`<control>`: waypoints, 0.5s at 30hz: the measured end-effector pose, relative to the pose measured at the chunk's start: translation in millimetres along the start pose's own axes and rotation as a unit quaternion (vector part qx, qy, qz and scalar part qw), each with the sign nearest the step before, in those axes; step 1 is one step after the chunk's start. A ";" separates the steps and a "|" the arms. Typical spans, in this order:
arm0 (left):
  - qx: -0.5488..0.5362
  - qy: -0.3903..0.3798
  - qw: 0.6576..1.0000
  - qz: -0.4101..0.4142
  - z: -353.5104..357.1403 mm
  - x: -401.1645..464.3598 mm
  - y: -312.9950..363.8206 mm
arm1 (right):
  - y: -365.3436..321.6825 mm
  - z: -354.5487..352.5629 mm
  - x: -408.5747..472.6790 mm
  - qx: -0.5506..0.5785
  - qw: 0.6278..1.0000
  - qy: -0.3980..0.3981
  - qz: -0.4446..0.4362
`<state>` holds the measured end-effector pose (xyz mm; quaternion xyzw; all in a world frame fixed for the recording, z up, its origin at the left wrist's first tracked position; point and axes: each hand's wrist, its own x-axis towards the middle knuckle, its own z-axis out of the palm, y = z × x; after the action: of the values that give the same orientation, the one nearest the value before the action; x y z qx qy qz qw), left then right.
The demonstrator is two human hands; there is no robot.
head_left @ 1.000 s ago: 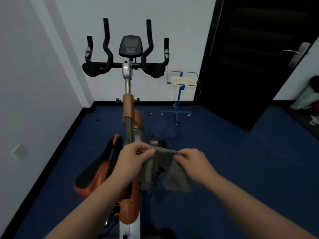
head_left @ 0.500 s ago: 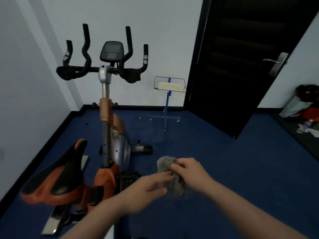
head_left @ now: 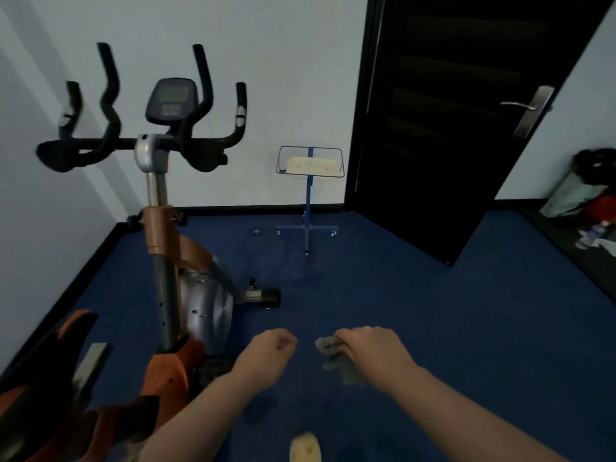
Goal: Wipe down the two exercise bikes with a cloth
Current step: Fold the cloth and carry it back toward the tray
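The cloth (head_left: 336, 360) was a small grey rag, bunched in the right hand (head_left: 373, 353) at about 5 o'clock in the view, above the blue floor (head_left: 433, 328). It looked light, soft and limp, its loose end drooping below the fingers, so it would likely fold to any tube or pad; a bunched grip in the palm, leaving a flat face free, seemed the best hold. The right hand was curled round it, knuckles up, forearm reaching in from 4 o'clock. The left hand (head_left: 266, 356) hung just beside it, apart from the cloth, curled into a loose fist and holding nothing, its forearm coming from 7 o'clock. 1 exercise bike (head_left: 186, 295) stood at 9 o'clock, handlebars (head_left: 150, 143) toward 10, well apart from both hands. No second bike was in view.
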<state>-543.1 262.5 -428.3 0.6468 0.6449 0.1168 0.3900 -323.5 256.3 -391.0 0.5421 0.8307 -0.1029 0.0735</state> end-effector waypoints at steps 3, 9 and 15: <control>-0.019 -0.025 1.000 -0.004 10.3 46.9 11.5 | 29.4 3.3 32.0 -0.004 1.000 -0.013 0.013; -0.019 -0.039 0.999 0.004 -15.2 145.0 36.0 | 97.6 -10.5 101.7 0.008 0.998 -0.027 0.056; -0.004 -0.031 0.999 0.018 -40.7 240.5 81.6 | 162.4 -34.8 160.8 0.041 0.994 -0.001 0.097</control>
<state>-475.2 510.5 -432.3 0.6600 0.6205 0.1057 0.4102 -239.7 470.9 -409.7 0.6225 0.7692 -0.1303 0.0616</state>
